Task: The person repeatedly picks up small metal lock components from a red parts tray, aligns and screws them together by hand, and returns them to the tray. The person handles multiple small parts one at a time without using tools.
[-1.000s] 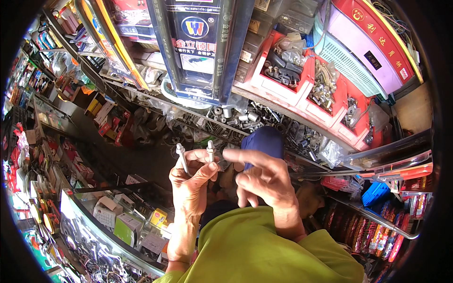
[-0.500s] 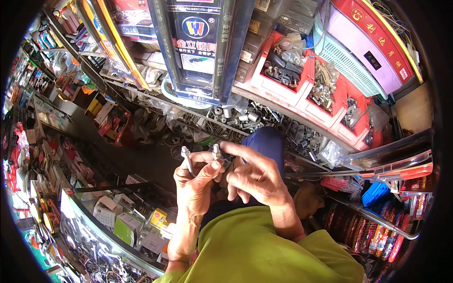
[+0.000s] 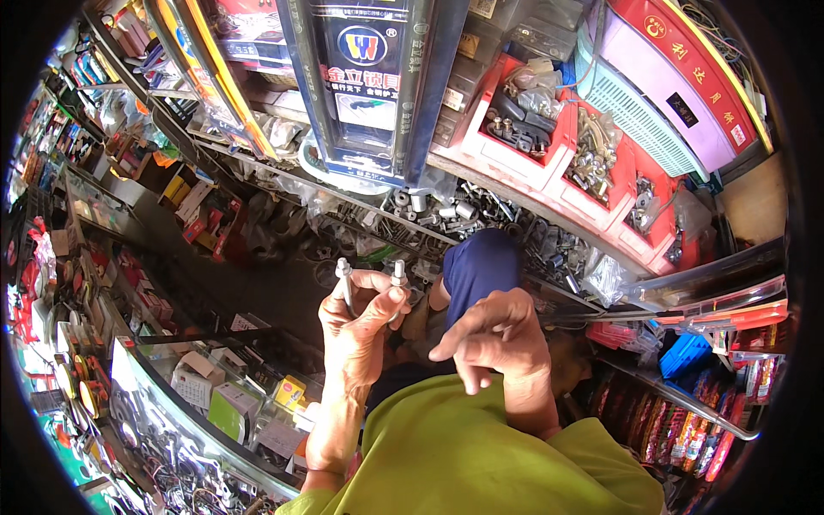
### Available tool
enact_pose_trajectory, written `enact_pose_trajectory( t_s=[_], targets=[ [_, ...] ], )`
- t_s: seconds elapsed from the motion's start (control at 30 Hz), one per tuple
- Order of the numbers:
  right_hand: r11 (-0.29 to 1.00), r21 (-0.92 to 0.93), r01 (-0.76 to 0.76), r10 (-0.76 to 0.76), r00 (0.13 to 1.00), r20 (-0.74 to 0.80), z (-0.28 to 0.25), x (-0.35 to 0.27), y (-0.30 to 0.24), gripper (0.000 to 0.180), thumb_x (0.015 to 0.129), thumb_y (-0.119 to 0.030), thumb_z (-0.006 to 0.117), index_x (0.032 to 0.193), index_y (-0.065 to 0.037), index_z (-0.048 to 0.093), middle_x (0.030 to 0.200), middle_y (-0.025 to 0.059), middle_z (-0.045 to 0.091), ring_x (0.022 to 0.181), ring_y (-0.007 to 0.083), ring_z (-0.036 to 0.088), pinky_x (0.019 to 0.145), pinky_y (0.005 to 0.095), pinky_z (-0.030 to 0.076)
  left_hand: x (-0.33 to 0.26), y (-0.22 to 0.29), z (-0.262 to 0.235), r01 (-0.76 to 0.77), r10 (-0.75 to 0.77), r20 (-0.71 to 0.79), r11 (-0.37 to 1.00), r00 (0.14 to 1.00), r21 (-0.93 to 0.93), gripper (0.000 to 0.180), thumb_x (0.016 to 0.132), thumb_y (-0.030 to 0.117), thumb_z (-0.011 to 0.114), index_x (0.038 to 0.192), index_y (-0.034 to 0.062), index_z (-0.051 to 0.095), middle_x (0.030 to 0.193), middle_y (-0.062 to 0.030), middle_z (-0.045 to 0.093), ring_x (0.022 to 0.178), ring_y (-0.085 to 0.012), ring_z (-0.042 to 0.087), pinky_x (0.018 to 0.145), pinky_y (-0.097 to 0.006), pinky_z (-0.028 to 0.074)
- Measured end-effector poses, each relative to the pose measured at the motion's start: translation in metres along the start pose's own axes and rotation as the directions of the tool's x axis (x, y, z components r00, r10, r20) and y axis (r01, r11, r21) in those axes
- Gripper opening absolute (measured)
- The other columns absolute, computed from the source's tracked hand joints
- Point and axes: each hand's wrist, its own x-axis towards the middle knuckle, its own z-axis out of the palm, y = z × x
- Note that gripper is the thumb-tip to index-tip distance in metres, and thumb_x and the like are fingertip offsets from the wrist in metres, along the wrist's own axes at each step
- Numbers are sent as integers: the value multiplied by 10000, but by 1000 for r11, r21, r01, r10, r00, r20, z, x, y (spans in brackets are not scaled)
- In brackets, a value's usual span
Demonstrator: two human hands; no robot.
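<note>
Two silvery metal bolts are in my left hand [image 3: 359,322], which is raised in front of my body. One bolt [image 3: 345,281] stands up between the fingers on the left side, its nut end on top and its shank slanting down into the palm. The other bolt [image 3: 399,276] is pinched by the thumb and fingertips, its lower part mostly hidden. To the right, my right hand [image 3: 508,339] hangs apart from the bolts. Its fingers are loosely bent and spread, with nothing seen in them.
Red bins [image 3: 549,167] of metal fittings stand at the upper right. Below the shelf lie loose metal parts [image 3: 459,210]. A glass display case [image 3: 206,425] with small boxes is at the lower left. Beyond my hands stands a blue display box [image 3: 365,94].
My right hand has drawn away from the bolt, moving right and down. My left hand keeps both bolts and has hardly moved.
</note>
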Motion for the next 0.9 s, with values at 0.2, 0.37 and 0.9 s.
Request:
enact_pose_trajectory(
  t_s=[0.2, 0.37, 0.9],
  targets=[
    [998, 24, 49, -29, 851, -525, -16, 23, 27, 267, 938, -213, 580, 954, 44, 655, 520, 42, 534, 371, 73, 386, 387, 217, 311, -3, 2, -1, 217, -192, 318, 975, 928, -43, 158, 759, -24, 734, 809, -1, 586, 843, -134, 641, 641, -120, 567, 538, -229, 410],
    [993, 108, -52, 94, 899, -428, -4, 27, 34, 504, 991, -384, 436, 1184, 59, 578, 842, 119, 645, 776, 155, 624, 693, 277, 514, -6, -5, 0, 424, -315, 448, 891, 837, -164, 176, 853, 150, 659, 815, 6, 566, 845, -150, 623, 651, -188, 601, 481, -245, 409],
    [985, -132, 111, -125, 987, -103, -2, 23, 32, 407, 1010, -292, 430, 1233, 20, 567, 1333, 150, 518, 1187, 218, 515, 1026, 360, 355, -2, -5, -13, 447, -268, 400, 761, 877, -470, 329, 872, 238, 420, 662, -14, 445, 653, -169, 476, 403, -242, 453, 260, -288, 371]
  ],
)
